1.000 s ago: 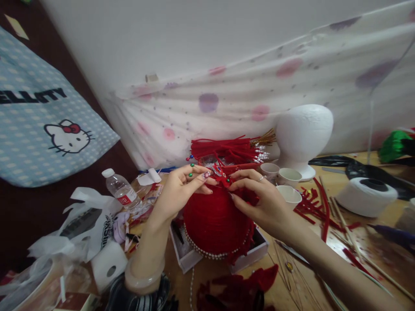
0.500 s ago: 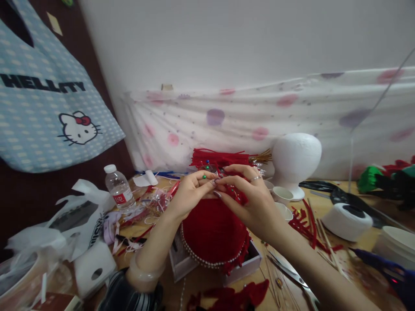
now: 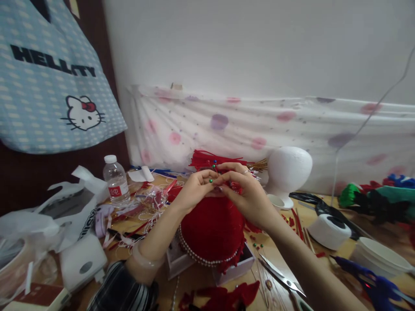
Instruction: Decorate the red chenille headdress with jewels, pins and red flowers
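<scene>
A red dome-shaped headpiece (image 3: 212, 229) with a pearl bead trim stands on a small white box (image 3: 233, 270) at the table's middle. My left hand (image 3: 194, 192) and my right hand (image 3: 243, 194) meet at its top, fingertips pinched together on a small red ornament with coloured pin heads (image 3: 212, 172). Just behind my hands lies a bundle of red pipe cleaners (image 3: 210, 157).
A water bottle (image 3: 116, 179), plastic bags (image 3: 65, 211) and a white tape dispenser (image 3: 82, 261) lie left. A white foam head (image 3: 288, 170), paper cups, a tape roll (image 3: 329, 231), scissors (image 3: 282, 276), a white tub (image 3: 378, 257) and a blue glue gun (image 3: 372, 283) are right.
The view has tilted up and shifted right. My hands have drawn closer together at the top of the red headpiece, fingertips now touching.
</scene>
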A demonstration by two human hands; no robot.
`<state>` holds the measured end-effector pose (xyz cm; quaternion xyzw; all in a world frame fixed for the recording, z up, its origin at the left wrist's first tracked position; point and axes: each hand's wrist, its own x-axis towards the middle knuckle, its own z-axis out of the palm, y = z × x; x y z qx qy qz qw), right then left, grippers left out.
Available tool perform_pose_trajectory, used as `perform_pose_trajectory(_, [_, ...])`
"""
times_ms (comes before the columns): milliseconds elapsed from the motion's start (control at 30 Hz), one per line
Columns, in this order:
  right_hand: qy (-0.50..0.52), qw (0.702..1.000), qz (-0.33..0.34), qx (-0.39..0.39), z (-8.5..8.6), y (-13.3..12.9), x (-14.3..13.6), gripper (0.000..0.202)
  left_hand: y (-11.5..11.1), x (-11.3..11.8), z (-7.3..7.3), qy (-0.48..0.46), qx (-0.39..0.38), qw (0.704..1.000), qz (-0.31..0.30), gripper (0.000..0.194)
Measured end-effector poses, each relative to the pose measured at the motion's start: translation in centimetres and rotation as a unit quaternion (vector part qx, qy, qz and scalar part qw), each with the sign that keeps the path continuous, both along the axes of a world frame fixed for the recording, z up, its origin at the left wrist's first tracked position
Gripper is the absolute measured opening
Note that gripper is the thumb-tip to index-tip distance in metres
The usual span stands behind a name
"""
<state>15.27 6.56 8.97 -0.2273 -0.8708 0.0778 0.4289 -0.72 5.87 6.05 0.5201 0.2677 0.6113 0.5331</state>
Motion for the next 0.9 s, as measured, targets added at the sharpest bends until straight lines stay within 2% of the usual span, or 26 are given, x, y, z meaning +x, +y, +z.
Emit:
perform_pose_trajectory(233, [0.027,0.998,-0.002,-0.049,0.1,0.0,-0.2,0.018,-0.1,-0.1,0.0,-0.001,-0.003,1.000,-0.011,0.038])
perform_pose_trajectory(400, [0.021,0.999,-0.007,-0.035,0.6,-0.1,-0.4,0.013,-0.2,0.0,0.1,0.003,0.000,1.000,-0.019,0.037])
perform_pose_trajectory(600, [0.011,1.000,-0.027,-0.009,0.9,0.0,-0.5,0.017,-0.1,0.0,0.1,-0.003,0.007,1.000,-0.017,0.037])
perform_pose_trajectory(900, [0.015,0.999,-0.021,-0.022,1.3,-0.1,-0.5,0.015,-0.1,0.0,-0.1,-0.004,0.007,1.000,-0.022,0.037])
